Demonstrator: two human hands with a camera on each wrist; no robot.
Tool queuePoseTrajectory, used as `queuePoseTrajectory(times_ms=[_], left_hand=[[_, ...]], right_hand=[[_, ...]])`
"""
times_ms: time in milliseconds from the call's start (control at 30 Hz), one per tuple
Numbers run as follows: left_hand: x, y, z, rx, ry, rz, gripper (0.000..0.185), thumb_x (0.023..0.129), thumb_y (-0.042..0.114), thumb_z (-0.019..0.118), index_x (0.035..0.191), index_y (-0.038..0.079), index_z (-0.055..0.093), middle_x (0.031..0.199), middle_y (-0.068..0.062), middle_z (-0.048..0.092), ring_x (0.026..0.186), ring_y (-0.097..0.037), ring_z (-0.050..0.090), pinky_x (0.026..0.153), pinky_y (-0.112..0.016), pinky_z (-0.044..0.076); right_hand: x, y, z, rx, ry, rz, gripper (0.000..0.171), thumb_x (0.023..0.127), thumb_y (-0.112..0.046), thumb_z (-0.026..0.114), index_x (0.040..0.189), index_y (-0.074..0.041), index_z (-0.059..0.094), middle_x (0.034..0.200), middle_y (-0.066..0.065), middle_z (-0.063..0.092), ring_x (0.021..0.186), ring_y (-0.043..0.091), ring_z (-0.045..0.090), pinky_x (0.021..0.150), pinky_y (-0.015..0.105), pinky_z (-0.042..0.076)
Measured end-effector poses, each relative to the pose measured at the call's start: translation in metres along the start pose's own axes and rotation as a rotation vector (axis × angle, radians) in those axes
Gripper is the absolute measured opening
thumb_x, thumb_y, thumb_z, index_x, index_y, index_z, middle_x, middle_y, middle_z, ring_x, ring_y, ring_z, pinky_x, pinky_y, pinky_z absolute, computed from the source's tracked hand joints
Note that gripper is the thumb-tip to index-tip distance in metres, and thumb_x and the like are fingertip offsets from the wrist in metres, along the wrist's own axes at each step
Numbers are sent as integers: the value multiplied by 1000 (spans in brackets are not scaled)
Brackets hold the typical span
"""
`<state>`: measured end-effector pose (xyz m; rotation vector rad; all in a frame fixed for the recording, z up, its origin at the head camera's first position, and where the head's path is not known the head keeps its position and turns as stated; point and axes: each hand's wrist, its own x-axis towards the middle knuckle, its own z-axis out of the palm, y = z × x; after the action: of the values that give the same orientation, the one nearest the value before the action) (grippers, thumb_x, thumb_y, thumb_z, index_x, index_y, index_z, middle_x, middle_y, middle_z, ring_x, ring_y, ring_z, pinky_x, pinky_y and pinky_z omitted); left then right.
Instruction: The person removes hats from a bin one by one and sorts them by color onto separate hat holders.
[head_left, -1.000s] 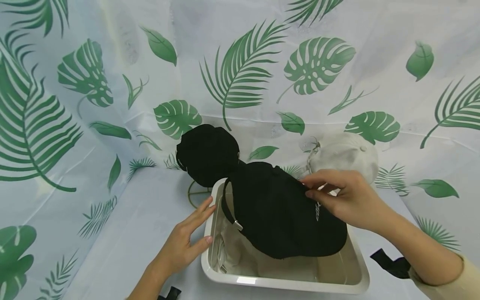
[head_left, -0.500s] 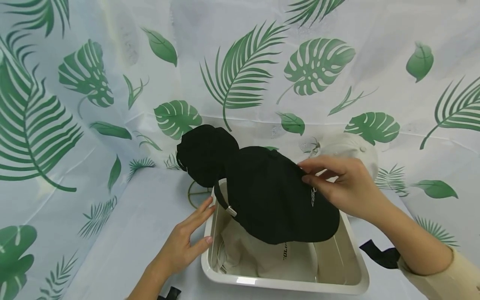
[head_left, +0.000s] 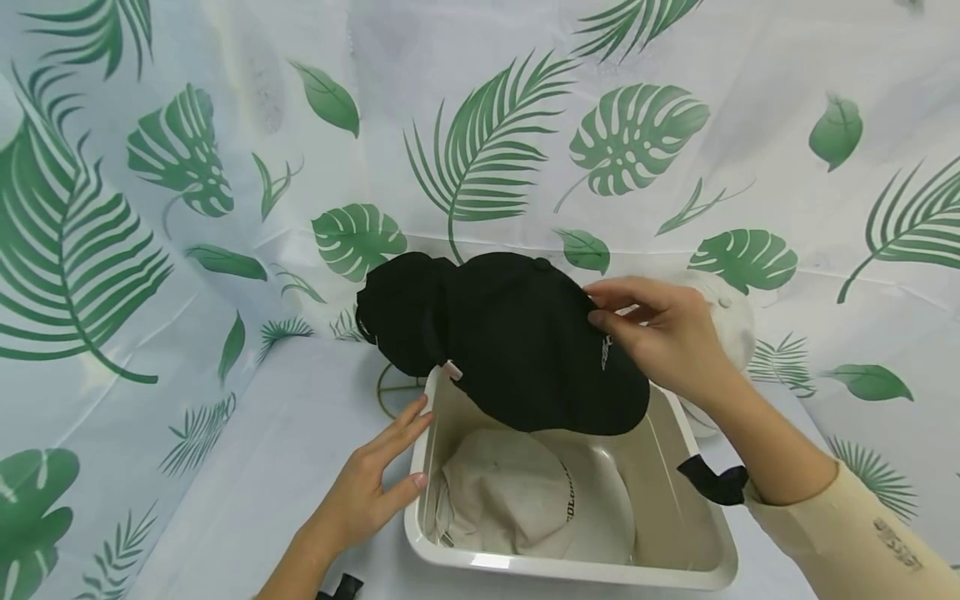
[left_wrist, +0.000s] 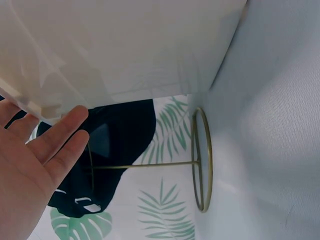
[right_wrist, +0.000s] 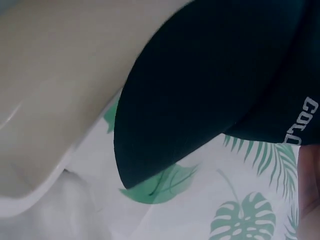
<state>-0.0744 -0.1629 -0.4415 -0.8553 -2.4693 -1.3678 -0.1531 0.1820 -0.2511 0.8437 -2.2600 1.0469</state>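
My right hand (head_left: 667, 333) pinches a black baseball cap (head_left: 540, 350) by the edge near its white lettering, holding it over the back of a cream plastic bin (head_left: 697, 500). In the right wrist view the cap's dark brim (right_wrist: 190, 95) hangs beside the bin wall. My left hand (head_left: 367, 475) rests with straight, spread fingers against the bin's left side. Inside the bin lies a beige cap (head_left: 510, 492) with dark lettering. Behind the bin, a second black cap (head_left: 397, 308) sits on a gold wire stand (left_wrist: 202, 160), partly overlapped by the held one.
A white cap (head_left: 727, 312) stands at the back right, partly hidden by my right hand. The table (head_left: 247, 467) has a pale cover. A white backdrop (head_left: 510, 33) printed with green leaves rises behind and at the sides.
My right hand has lifted the black cap up and slightly left, away from the bin's inside, so more of the beige cap shows. The left hand has stayed at the bin's side.
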Motion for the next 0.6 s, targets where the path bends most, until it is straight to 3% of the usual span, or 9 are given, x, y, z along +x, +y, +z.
queuePoseTrajectory(times_ms=[133, 300, 600], left_hand=[[0, 0, 1, 1, 8, 7, 66, 95, 16, 67, 158, 13, 48, 170, -2, 32, 151, -26, 41, 117, -46, 41], [-1, 0, 2, -3, 18, 8, 66, 94, 18, 67, 157, 12, 49, 169, 0, 33, 150, -25, 41, 115, -51, 42], [1, 0, 0, 0, 0, 12, 65, 97, 19, 66, 158, 11, 47, 170, -3, 32, 151, -27, 41, 117, -48, 41]], right_hand=[[7, 4, 6, -7, 16, 16, 32, 80, 19, 76, 106, -1, 81, 94, 9, 78, 86, -2, 69, 71, 12, 54], [18, 3, 13, -9, 33, 44, 30, 84, 13, 76, 108, -5, 82, 96, 7, 79, 86, 5, 70, 72, 12, 54], [39, -4, 24, 52, 98, 88, 28, 87, 10, 75, 110, -6, 82, 100, 8, 79, 86, 10, 72, 73, 15, 55]])
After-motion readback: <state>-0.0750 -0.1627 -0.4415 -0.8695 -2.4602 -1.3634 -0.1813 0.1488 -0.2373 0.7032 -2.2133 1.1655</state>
